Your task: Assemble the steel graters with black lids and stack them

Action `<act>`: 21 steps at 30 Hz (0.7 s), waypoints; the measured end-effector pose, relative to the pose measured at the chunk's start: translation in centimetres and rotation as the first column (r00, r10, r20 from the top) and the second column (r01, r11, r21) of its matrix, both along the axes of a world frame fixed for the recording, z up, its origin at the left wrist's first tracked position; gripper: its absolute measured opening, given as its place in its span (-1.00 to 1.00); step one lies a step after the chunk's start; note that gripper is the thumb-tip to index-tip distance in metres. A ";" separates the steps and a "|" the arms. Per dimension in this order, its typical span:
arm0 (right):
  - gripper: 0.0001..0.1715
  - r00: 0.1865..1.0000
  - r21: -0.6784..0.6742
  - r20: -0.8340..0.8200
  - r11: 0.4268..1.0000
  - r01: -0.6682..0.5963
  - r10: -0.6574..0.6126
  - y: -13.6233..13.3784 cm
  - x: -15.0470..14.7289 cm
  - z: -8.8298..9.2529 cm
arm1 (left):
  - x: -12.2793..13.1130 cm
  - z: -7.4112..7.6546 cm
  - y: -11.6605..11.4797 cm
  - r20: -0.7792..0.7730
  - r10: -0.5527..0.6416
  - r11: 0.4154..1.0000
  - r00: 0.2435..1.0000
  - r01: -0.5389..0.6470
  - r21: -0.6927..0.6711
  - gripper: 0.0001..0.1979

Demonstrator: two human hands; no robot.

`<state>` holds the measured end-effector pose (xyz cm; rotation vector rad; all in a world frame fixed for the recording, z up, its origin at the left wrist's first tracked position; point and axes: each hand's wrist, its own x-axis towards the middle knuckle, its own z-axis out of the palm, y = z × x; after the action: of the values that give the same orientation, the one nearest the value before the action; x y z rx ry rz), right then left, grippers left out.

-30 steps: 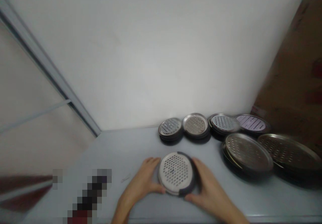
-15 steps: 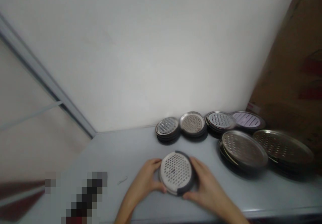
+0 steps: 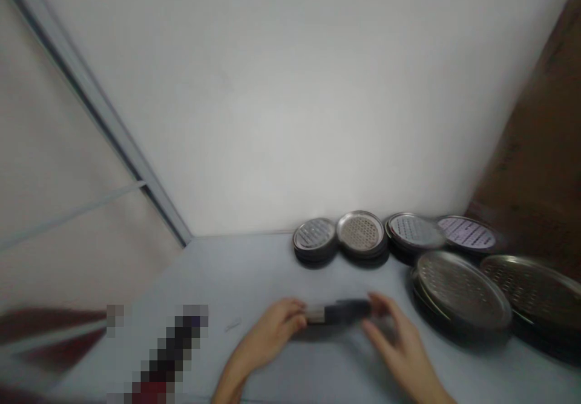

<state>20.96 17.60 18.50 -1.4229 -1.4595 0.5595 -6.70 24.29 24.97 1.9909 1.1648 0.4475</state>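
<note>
Low over the near part of the desk, we have a round perforated disc turned edge-on, its dark rim facing us and a pale end showing on the left. Our left hand pinches that pale end, thumb and fingers closed around it. Our right hand is curved and spread at the disc's other end, and its fingers reach the rim, but blur hides whether they actually grip it. We cannot tell whether the disc's lower edge touches the desk.

The step in hand looks like turning the disc over or inspecting its edge, and the next move calls for a steady left-hand pinch until the right hand has a sure hold.

From the disc, small stacked discs line the wall from eleven to two o'clock. Two broader stacks of perforated metal trays lie at three o'clock, with a brown cardboard carton behind them at two. A pixelated dark patch sits on the desk at nine o'clock.
</note>
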 end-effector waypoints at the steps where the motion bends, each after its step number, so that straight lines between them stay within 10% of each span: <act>1: -0.47 0.999 -0.003 -0.032 1.000 0.023 -0.023 0.1 0.0 0.2 | 0.2 -0.1 -0.1 -0.004 0.026 1.000 1.000 -0.026 0.012 -0.46; 7: -0.47 0.981 -0.008 -0.191 1.000 -0.023 0.021 0.8 -0.7 -0.2 | 1.9 -0.8 -0.2 0.035 0.218 0.976 0.975 -0.217 -0.031 -0.23; 21: -0.41 0.999 0.005 -0.048 1.000 0.019 -0.019 1.6 -0.5 -4.4 | 4.1 -2.3 -0.8 -0.151 0.128 0.978 0.980 -0.150 -0.145 -0.24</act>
<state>20.50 19.23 14.12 -1.4085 -1.4073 0.5729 -2.56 23.45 22.66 1.8366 1.3907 0.2789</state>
